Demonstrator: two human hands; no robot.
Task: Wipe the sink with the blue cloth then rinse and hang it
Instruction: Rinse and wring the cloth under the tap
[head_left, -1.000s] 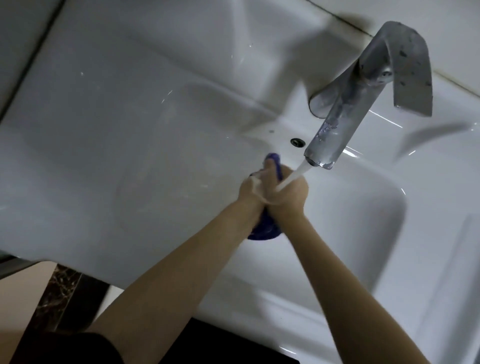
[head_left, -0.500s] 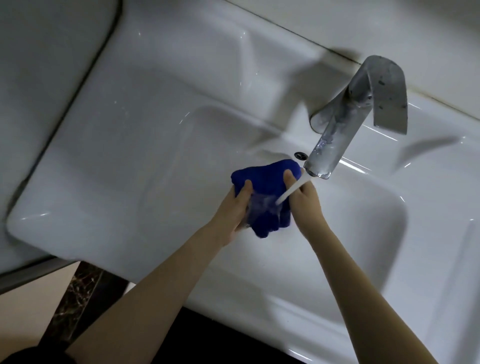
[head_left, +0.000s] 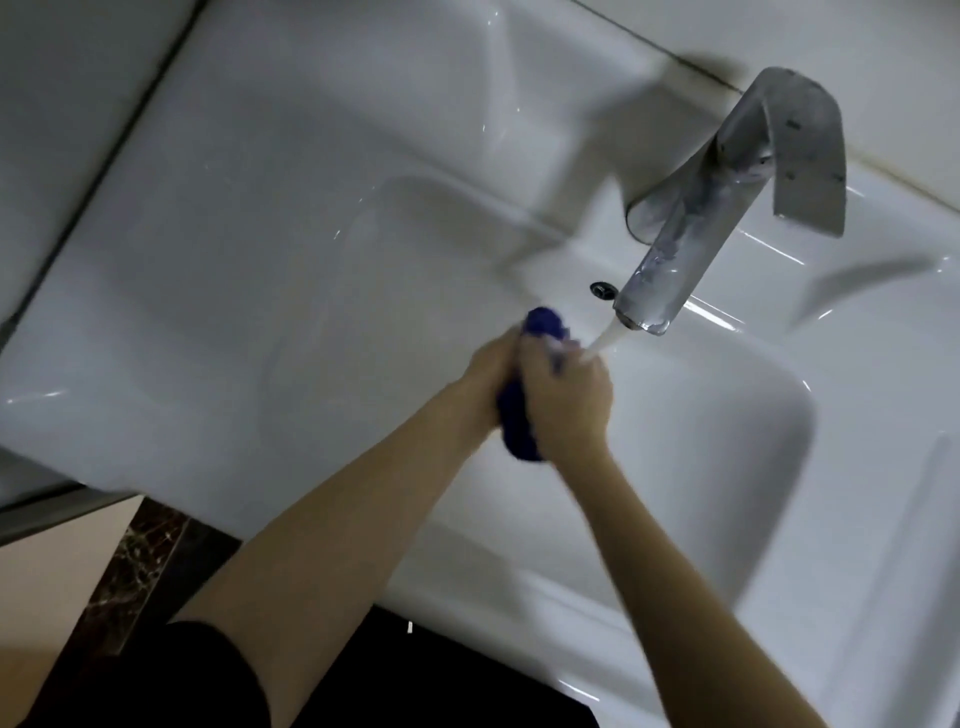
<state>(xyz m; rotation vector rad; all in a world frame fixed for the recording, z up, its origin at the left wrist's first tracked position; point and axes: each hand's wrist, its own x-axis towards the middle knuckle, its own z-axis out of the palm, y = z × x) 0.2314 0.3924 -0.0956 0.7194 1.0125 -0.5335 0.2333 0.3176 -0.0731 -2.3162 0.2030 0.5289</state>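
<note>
Above the white sink (head_left: 260, 270), left hand (head_left: 485, 382) and right hand (head_left: 569, 410) curl tight round the blue cloth (head_left: 514, 434); the stream (head_left: 605, 338) from the faucet (head_left: 691, 234) at one o'clock may splash out.

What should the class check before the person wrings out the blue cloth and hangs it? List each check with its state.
1. The left hand and right hand grip the blue cloth: ok.
2. Cloth held over the sink: ok.
3. The water from the faucet lands on hands and cloth: ok.
4. Faucet turned off: not ok.
5. Cloth rinsed clean: cannot tell.
6. Hanging spot in view: not ok.
</note>
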